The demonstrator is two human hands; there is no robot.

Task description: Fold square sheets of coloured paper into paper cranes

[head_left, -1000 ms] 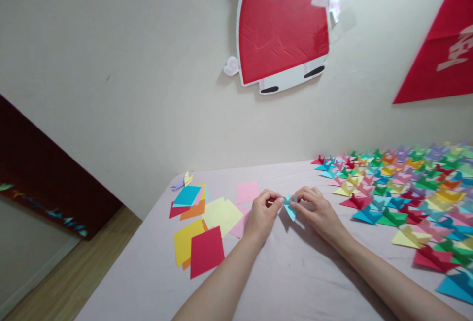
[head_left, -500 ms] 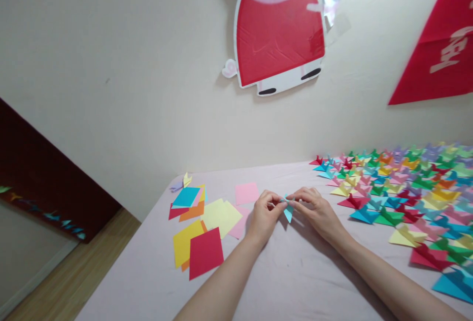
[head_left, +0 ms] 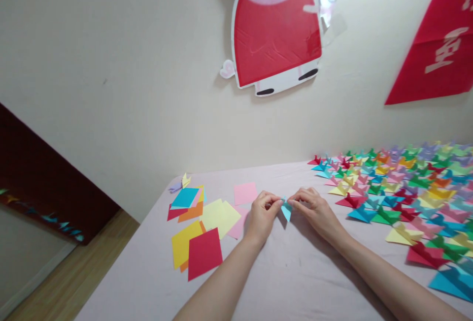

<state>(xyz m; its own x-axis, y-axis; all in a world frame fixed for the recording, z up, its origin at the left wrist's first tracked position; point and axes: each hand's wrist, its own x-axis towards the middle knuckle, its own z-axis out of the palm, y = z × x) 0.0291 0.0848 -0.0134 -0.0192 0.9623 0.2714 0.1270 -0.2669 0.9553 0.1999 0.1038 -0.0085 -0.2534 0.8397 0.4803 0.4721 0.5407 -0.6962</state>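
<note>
Between my two hands is a small light-blue folded paper, its pointed end hanging down toward me. My left hand pinches its left side between thumb and fingertips. From the right, my right hand grips the upper right part with thumb and forefinger. The fingertips hide the paper's top folds. To the right stand many folded paper cranes in rows of mixed colours. Left of my hands lie loose square sheets, among them a red sheet, a pale yellow sheet and a pink sheet.
A pale pink cloth covers the table, whose left edge drops toward a wooden floor. Two small folded papers sit at the far left corner. A cartoon cutout and a red banner hang on the wall behind.
My fingers have shifted slightly on the light-blue paper, and more of its lower face shows. The whole view has moved a little. Both hands keep their pinch.
</note>
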